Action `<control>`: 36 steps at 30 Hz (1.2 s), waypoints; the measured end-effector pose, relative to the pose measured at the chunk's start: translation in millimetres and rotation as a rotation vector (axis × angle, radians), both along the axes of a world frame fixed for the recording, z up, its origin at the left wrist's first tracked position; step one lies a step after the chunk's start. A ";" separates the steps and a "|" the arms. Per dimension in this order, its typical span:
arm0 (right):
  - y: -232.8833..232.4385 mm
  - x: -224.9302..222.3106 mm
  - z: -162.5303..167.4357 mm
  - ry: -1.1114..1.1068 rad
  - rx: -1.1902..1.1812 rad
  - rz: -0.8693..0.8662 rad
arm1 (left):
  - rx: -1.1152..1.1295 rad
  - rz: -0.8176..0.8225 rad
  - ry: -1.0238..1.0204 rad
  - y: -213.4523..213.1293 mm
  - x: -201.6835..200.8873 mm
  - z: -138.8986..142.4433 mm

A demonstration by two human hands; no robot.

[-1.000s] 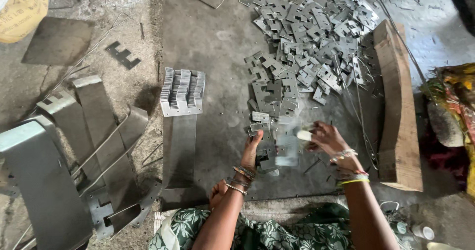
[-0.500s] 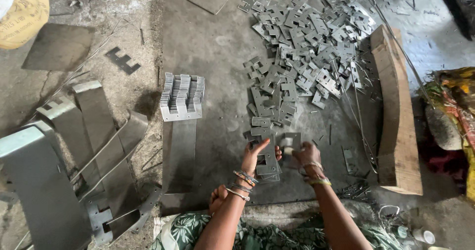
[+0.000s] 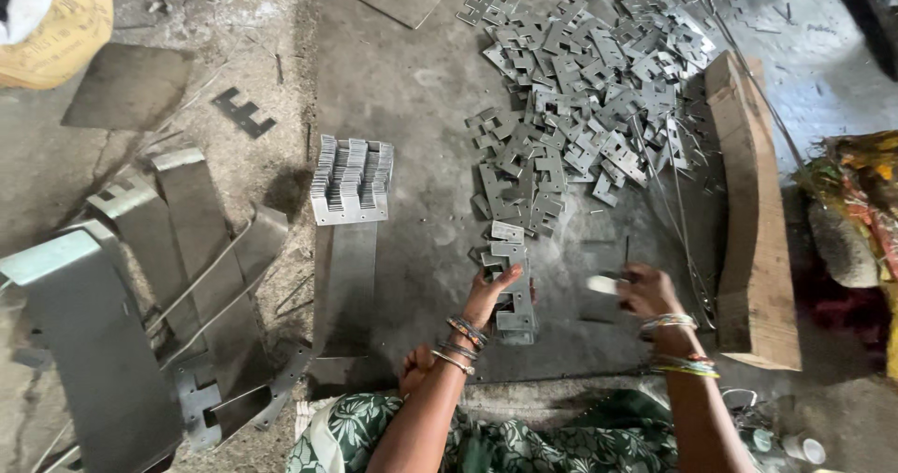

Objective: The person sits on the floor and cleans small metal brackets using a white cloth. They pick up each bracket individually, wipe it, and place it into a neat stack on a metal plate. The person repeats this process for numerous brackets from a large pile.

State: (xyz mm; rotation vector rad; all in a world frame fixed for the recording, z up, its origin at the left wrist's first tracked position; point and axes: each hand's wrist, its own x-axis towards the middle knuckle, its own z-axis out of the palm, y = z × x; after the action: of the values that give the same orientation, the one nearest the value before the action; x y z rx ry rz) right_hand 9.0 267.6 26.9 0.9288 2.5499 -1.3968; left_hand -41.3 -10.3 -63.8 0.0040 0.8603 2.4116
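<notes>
The left hand (image 3: 488, 295) lies spread on a short row of flat notched metal plates (image 3: 513, 291) on the near floor, the right hand (image 3: 645, 292) just to its right pinches a small pale piece (image 3: 603, 285), the big plate heap (image 3: 580, 89) beyond, a wooden block (image 3: 748, 202) at right, a neat upright stack (image 3: 351, 181) at left.

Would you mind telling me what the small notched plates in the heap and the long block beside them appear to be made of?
The notched plates look like thin stamped sheet metal, probably steel: dull grey, flat, sharp-edged, faintly shiny. The long block seems to be rough unfinished wood: brown, matte, with a worn, dusty face.
</notes>
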 end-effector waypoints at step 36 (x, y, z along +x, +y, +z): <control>-125.7 82.4 -28.3 0.522 0.234 0.470 | -0.547 -0.058 0.181 -18.5 37.2 39.4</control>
State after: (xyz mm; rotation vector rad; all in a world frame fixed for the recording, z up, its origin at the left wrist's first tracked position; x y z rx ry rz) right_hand 91.4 141.9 -1.4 -0.0665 3.0637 -1.3378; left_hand -4.1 -28.9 -24.4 0.0375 1.5547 2.0715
